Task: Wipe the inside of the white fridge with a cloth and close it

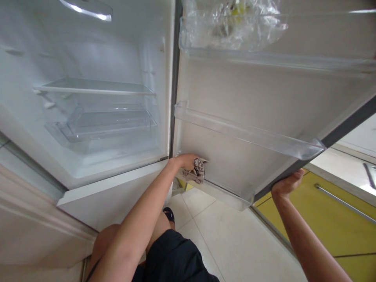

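My left hand (185, 161) is closed on a crumpled patterned cloth (197, 170) and presses it against the inner face of the open fridge door (235, 105), low down near the hinge side. My right hand (287, 184) grips the door's lower outer edge, fingers curled round it. A clear door bin (249, 133) runs across the door above my left hand. Another clear bin (223, 196) sits along the door's bottom edge.
The fridge interior (88, 51) stands open with a glass shelf (94, 87) and a clear drawer (105, 123). A crumpled plastic bag (235, 23) rests in the top door bin. Yellow cabinets (337, 223) with a bar handle stand at right. Pale floor tiles (235, 243) lie below.
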A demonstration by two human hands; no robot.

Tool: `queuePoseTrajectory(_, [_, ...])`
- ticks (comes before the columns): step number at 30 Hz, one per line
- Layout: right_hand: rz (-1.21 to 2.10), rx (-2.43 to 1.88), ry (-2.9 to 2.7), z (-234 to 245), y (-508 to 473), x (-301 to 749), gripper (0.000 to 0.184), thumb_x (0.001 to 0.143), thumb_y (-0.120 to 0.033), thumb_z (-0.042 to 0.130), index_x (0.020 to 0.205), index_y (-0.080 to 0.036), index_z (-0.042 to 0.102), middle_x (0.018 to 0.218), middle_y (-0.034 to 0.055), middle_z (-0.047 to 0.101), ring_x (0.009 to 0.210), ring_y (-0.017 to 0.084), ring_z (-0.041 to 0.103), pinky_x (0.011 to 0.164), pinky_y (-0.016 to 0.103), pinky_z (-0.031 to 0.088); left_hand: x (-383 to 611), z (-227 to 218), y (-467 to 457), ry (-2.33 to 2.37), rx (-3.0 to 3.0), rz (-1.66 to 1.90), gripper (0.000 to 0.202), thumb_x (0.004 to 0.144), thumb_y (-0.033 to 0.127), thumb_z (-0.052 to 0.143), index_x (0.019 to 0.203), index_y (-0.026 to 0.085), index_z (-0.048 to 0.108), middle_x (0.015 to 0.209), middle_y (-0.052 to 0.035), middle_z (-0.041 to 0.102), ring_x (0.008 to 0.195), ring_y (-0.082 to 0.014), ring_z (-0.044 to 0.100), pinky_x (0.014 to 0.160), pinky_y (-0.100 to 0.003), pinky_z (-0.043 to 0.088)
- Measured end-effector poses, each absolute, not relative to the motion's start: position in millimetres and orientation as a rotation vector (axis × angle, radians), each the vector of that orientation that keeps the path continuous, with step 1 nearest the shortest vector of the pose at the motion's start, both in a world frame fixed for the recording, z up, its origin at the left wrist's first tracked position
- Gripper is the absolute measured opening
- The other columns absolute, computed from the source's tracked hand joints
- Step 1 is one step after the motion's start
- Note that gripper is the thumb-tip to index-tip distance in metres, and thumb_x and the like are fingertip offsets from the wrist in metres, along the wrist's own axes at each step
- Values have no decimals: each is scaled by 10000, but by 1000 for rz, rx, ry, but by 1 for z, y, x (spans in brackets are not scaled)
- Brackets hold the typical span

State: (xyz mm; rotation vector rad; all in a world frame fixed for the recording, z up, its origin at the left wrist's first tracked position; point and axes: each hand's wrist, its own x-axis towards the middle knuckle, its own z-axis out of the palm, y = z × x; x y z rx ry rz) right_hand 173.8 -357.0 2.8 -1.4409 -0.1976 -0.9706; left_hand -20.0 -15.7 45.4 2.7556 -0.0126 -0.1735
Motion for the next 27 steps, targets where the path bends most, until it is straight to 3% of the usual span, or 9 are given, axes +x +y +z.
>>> queuePoseTrajectory(6, [-963, -1429, -198, -1, -356, 175, 616, 811, -858, 320, 785, -250, 417, 776, -43, 362, 733, 152, 355, 801, 380, 422, 9, 33, -45, -190, 2618, -364, 442, 682, 119, 737, 1121, 161, 748, 1093, -74, 790, 923, -205, 724, 773, -241, 541])
queuePoseTrajectory(12, [-1002, -1440, -184, -3, -356, 175, 638, 816, -876, 292, 794, -257, 445, 768, -30, 373, 748, 177, 397, 774, 387, 445, 43, 29, -126, -474, 2461, -377, 361, 730, 150, 729, 1089, 183, 755, 1150, -35, 780, 996, -176, 712, 793, -212, 537])
queuePoseTrajectory(16, [-987, -1473, -177, -5, -358, 174, 638, 844, -864, 283, 799, -249, 448, 777, -37, 375, 755, 167, 409, 811, 384, 446, 47, 32, -180, -473, 2537, -355, 359, 715, 179, 738, 1071, 199, 770, 1099, -81, 786, 953, -247, 728, 755, -288, 554])
queuePoseTrajectory(19, [-975, -1468, -182, -3, -357, 172, 641, 851, -856, 289, 814, -243, 472, 773, -35, 386, 752, 166, 423, 803, 377, 452, 40, 36, -198, -353, 2660, -289, 431, 740, 201, 716, 1170, 209, 745, 1168, -142, 761, 1040, -327, 717, 814, -376, 567])
queuePoseTrajectory(27, [-937, -1434, -214, 1, -355, 169, 641, 815, -877, 299, 803, -250, 432, 772, -37, 368, 735, 161, 395, 766, 364, 424, 14, 47, -142, -14, 2923, -318, 349, 833, 118, 642, 1154, 180, 766, 1237, -182, 733, 1176, -356, 679, 960, -439, 538])
